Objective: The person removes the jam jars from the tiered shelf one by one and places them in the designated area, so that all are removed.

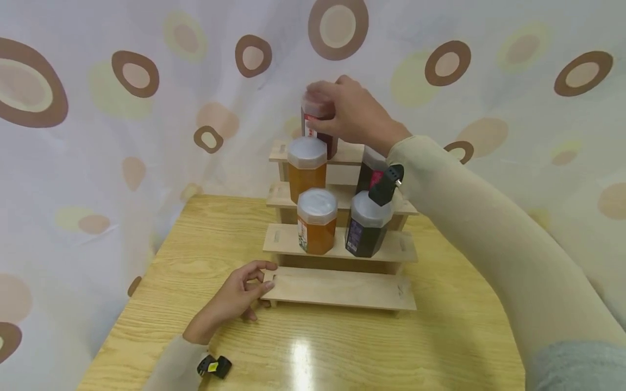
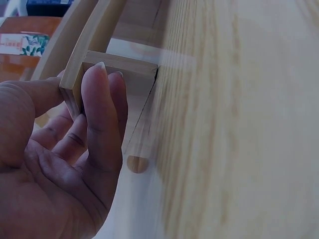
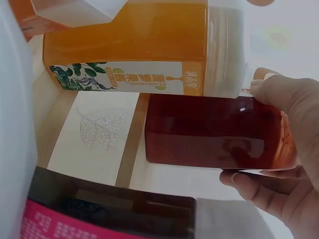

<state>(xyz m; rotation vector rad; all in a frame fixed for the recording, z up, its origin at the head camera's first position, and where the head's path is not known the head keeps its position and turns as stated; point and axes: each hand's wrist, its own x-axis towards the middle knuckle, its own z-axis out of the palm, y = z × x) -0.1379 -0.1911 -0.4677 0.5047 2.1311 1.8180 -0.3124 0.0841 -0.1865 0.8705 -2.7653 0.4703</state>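
My right hand [image 1: 349,111] grips a dark red jar [image 3: 209,132] by its upper part, at the top step of a wooden stepped rack. In the right wrist view its base is at the top board; whether it bears its weight there I cannot tell. Down at the lowest step [image 1: 337,288], my left hand [image 1: 237,293] holds the left end of the board, thumb above and fingers around the edge, as the left wrist view shows. An amber jar [image 1: 307,176] stands just in front of the red one, one step lower.
Another amber jar [image 1: 317,228] and a dark jar [image 1: 367,231] with a purple label share the step above the lowest. A dark jar with a pink label [image 1: 375,178] stands behind, partly hidden by my right wrist. A patterned cloth [image 1: 122,163] hangs behind the wooden table [image 1: 195,233].
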